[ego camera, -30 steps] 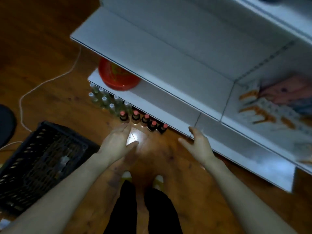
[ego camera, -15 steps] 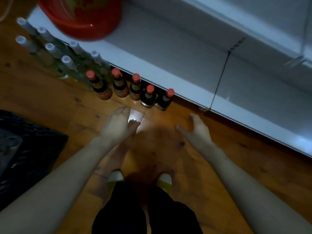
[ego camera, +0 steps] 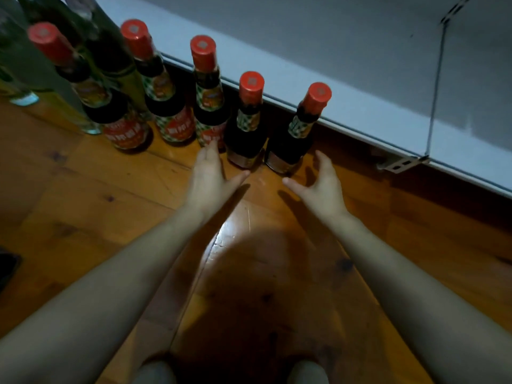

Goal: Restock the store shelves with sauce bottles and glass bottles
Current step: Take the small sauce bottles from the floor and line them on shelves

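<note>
Head cam: gripping nothing w/ either hand. Holding L hand (ego camera: pixel 209 178) released, fingers straight, thumb splayed twd R hand (ego camera: pixel 318 184), likewise released, fingers loosely bent, thumb aimed back. Hovering both low over wood floor (ego camera: pixel 83 217), a gap between thumbs. Just ahead of that gap: two dark sauce bottles (ego camera: pixel 245 128), red caps, upright, side by side, not gripped. At L fingertips: base of third sauce bottle (ego camera: pixel 210 106); can't tell if touching. Further L of L hand: two more sauce bottles (ego camera: pixel 169 117), same caps, upright in the row. Beyond those, far L: greenish glass bottles (ego camera: pixel 110 59), blurred. Behind whole row & ahead of R hand: white bottom shelf (ego camera: pixel 360 65), metal bracket (ego camera: pixel 401 164) at its edge. Back by the body, under the forearms: shoe tips (ego camera: pixel 158 372)
</note>
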`<state>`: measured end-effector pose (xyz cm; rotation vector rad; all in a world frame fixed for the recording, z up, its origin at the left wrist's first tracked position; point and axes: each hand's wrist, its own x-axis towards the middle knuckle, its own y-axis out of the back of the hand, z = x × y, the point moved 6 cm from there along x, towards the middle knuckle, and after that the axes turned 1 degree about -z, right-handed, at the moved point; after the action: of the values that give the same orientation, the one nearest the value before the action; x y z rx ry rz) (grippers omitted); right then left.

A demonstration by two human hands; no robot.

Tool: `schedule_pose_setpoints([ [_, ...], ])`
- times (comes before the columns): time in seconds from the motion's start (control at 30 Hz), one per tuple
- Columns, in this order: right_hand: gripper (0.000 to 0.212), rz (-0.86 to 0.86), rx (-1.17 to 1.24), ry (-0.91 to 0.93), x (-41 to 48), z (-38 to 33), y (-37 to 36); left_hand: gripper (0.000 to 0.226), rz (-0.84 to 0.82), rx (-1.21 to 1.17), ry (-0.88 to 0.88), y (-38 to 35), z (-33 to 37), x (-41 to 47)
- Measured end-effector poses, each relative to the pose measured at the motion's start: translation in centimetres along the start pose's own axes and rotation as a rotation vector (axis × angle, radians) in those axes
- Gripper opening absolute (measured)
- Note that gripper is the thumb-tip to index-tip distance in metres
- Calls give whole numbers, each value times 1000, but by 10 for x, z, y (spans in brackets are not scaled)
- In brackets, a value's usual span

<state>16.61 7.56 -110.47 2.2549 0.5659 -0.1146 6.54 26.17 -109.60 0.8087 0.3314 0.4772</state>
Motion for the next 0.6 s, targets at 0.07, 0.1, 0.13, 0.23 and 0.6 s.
schedule_pose_setpoints([
  [0.07,93,28,12,28,7,1,-4,85,48,-35,2,-6,0,5],
  [0.1,93,37,22,38,9,0,-4,85,72,-55,3,-8,1,7],
  [0.13,93,40,36,44,10,-1,-4,85,89,-72,8,-9,2,9],
  [0.23,96,22,78,48,17,-3,-4,83,125,-110,2,-11,8,17],
  [0.6,84,62,174,97,34,-8,-10,75,148,-169,15,-14,9,29],
])
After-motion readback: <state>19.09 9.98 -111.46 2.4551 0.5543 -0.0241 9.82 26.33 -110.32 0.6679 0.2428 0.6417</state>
